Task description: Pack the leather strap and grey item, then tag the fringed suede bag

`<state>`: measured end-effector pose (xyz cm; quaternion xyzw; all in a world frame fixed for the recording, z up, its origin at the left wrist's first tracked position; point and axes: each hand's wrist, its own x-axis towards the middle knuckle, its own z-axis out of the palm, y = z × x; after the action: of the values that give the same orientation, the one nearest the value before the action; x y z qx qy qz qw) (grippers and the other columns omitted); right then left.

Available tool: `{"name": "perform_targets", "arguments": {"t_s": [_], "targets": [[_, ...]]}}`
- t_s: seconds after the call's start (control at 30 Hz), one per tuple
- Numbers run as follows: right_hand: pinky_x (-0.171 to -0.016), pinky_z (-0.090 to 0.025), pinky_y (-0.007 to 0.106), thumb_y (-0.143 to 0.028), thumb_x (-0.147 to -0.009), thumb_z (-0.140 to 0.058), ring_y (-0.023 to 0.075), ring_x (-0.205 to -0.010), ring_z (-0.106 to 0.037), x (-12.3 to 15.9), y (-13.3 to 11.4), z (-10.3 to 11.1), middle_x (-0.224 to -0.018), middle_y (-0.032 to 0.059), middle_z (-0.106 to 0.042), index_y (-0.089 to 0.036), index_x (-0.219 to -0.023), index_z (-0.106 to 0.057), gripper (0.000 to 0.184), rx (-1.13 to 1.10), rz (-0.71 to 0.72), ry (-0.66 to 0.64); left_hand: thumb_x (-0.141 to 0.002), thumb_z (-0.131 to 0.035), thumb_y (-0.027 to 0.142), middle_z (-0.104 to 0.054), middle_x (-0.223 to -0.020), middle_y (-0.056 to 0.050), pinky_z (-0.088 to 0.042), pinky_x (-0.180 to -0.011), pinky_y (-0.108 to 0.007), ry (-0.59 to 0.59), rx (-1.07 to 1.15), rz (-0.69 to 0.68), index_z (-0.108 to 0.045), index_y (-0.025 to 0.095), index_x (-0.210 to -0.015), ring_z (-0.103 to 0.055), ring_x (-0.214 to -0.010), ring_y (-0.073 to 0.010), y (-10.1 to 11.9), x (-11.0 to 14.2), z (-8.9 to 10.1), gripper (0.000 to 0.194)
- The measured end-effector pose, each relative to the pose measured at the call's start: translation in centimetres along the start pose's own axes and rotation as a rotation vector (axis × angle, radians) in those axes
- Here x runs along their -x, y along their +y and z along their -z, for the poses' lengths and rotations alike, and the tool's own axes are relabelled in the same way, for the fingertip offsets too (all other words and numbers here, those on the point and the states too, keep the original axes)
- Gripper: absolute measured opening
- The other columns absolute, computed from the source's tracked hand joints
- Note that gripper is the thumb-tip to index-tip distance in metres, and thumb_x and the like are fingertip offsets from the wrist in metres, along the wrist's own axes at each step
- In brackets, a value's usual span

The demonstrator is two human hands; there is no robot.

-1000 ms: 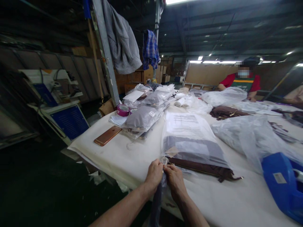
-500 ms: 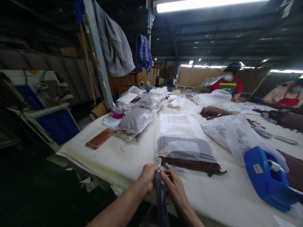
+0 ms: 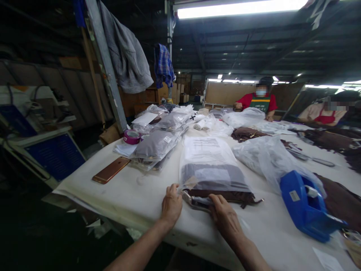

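Print on the bagged sheet [image 3: 204,146] is too small to read.
Right hand [image 3: 225,217] hides part of the grey strip [image 3: 200,202]; left edge crops blue-paneled machine [image 3: 55,154].

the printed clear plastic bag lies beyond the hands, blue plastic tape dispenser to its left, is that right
No: the head view shows the blue plastic tape dispenser right of the printed clear plastic bag, which does lie beyond the left hand and right hand.

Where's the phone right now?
In the head view, the phone lies at the left on the table, beside the grey bagged bundle, nearer you than the purple tape.
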<state>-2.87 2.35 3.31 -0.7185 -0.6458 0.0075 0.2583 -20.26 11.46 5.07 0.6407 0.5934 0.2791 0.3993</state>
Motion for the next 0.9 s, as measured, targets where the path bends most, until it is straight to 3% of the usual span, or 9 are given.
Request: {"name": "perform_targets", "arguments": {"t_s": [0.17, 0.37, 0.47, 0.63, 0.77, 0.9], "targets": [[-0.094, -0.037, 0.046, -0.01, -0.079, -0.039, 0.0284, -0.113, -0.046, 0.9, 1.4, -2.1, -0.12, 0.0161, -0.055, -0.012, -0.117, -0.053, 0.041, 0.14, 0.162, 0.158, -0.074, -0.05, 0.0, -0.056, -0.096, -0.005, -0.038, -0.081, -0.026, 0.031, -0.171, -0.104, -0.058, 0.018, -0.086, -0.056, -0.088, -0.0173, -0.2, -2.0, -0.2, 0.023], [-0.089, -0.042, 0.039, -0.004, -0.076, -0.039, 0.0231, -0.106, -0.052, 0.2, 2.4, -1.5, -0.113, 0.0129, -0.06, -0.011, -0.12, -0.05, 0.046, 0.483, 0.447, 0.223, -0.075, -0.051, 0.007, -0.053, -0.074, 0.0, -0.038, -0.072, -0.023, 0.093, -0.133, -0.181, -0.053, 0.02, -0.064, -0.054, -0.073, -0.0141, -0.4, -2.9, -0.4, 0.018], [-0.085, -0.045, 0.036, -0.001, -0.075, -0.039, 0.0216, -0.1, -0.056, -0.6, 2.7, -1.3, -0.108, 0.0116, -0.063, -0.012, -0.117, -0.051, 0.045, 0.521, 0.469, 0.213, -0.075, -0.05, 0.014, -0.053, -0.066, 0.002, -0.039, -0.069, -0.022, 0.103, -0.017, -0.217, -0.05, 0.021, -0.059, -0.054, -0.068, -0.0138, -0.7, -3.0, -0.5, 0.017], [-0.077, -0.046, 0.036, 0.001, -0.074, -0.04, 0.0242, -0.092, -0.058, -1.9, 2.5, -1.5, -0.1, 0.0148, -0.064, -0.01, -0.109, -0.054, 0.039, 0.585, 0.456, 0.212, -0.074, -0.046, 0.028, -0.044, -0.041, 0.006, -0.036, -0.046, -0.022, 0.058, 0.198, -0.152, -0.048, 0.021, -0.061, -0.044, -0.04, -0.0122, -1.1, -2.8, -1.2, 0.014], [-0.062, -0.045, 0.028, 0.001, -0.076, -0.041, 0.0173, -0.067, -0.056, -3.2, 2.8, -0.5, -0.076, 0.0054, -0.062, -0.014, -0.094, -0.055, 0.027, 0.577, 0.469, 0.174, -0.071, -0.044, 0.034, -0.049, -0.04, 0.005, -0.031, -0.038, -0.02, 0.077, 0.344, -0.078, -0.047, 0.021, -0.063, -0.04, -0.034, -0.0107, -0.9, -2.9, -1.6, 0.016], [-0.06, -0.043, 0.027, 0.002, -0.076, -0.04, 0.0167, -0.065, -0.054, -4.2, 3.7, -0.3, -0.073, 0.0039, -0.058, -0.014, -0.095, -0.052, 0.027, 0.55, 0.467, 0.186, -0.072, -0.043, 0.035, -0.051, -0.038, 0.004, -0.028, -0.034, -0.019, 0.13, 0.459, 0.004, -0.046, 0.02, -0.068, -0.04, -0.03, -0.0104, -0.3, -3.3, -2.4, 0.016]]}}
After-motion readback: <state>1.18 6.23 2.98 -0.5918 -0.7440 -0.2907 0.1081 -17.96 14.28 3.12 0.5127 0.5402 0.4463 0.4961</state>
